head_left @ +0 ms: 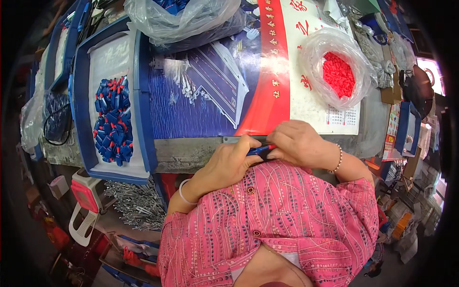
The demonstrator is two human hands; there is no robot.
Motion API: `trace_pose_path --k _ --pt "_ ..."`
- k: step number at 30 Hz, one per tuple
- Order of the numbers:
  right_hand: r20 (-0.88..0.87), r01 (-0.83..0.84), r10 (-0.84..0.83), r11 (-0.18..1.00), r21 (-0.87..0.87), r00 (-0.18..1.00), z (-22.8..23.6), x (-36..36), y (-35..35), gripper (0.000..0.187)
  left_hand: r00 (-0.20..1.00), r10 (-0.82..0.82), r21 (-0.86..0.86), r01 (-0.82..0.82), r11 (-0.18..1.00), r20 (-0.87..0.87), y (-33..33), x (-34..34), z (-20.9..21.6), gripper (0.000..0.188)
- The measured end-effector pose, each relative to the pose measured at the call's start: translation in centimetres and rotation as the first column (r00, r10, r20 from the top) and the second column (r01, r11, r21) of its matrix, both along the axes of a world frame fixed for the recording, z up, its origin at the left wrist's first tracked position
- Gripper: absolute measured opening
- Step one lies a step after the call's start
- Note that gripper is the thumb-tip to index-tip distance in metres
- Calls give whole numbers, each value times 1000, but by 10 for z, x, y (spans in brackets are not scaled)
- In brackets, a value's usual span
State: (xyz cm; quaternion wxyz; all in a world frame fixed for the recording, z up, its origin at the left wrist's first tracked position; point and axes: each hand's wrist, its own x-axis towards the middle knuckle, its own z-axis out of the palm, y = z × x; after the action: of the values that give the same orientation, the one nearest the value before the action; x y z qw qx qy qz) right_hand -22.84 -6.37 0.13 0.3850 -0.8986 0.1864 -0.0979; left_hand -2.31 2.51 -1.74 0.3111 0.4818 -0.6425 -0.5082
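Close to my chest, at the table's near edge, my left hand (pixel 228 161) is closed round a small blue plastic piece (pixel 259 150). My right hand (pixel 300 143) pinches at its other end, where a bit of red shows between the fingers. The two hands nearly touch, and the fingers hide much of the piece. To the left, a blue tray (pixel 146 115) lined with white paper holds a pile of blue pieces with red tips (pixel 114 122). Beyond my right hand, a clear plastic bag (pixel 313 62) stands open, full of small red parts (pixel 338 74).
A printed poster sheet (pixel 191 115) covers the tabletop. At the far side lies a clear bag (pixel 191 24) with blue parts inside. A heap of thin metal pieces (pixel 138 203) and a white-and-red plastic stool (pixel 86 205) are below the table's left side.
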Motion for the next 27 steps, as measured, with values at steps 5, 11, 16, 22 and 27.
trace_pose_path --k 5,11,16,22,27 --pt "2 -162 166 963 -217 986 -7 0 -5 24 997 -53 -53 56 997 49 -4 2 3 30" --pt "-272 270 14 73 960 962 -9 4 5 33 970 -170 -182 202 962 174 -6 4 10 28" --pt "-319 331 90 -223 917 944 -18 7 1 37 972 -169 -224 203 953 163 0 3 1 28" --pt "52 -116 144 926 -359 988 0 16 -15 21 989 27 55 -19 998 -148 1 4 -16 23" --pt "-11 -243 245 956 -162 970 -14 12 -5 22 989 -62 -15 60 998 -133 3 9 -19 26"
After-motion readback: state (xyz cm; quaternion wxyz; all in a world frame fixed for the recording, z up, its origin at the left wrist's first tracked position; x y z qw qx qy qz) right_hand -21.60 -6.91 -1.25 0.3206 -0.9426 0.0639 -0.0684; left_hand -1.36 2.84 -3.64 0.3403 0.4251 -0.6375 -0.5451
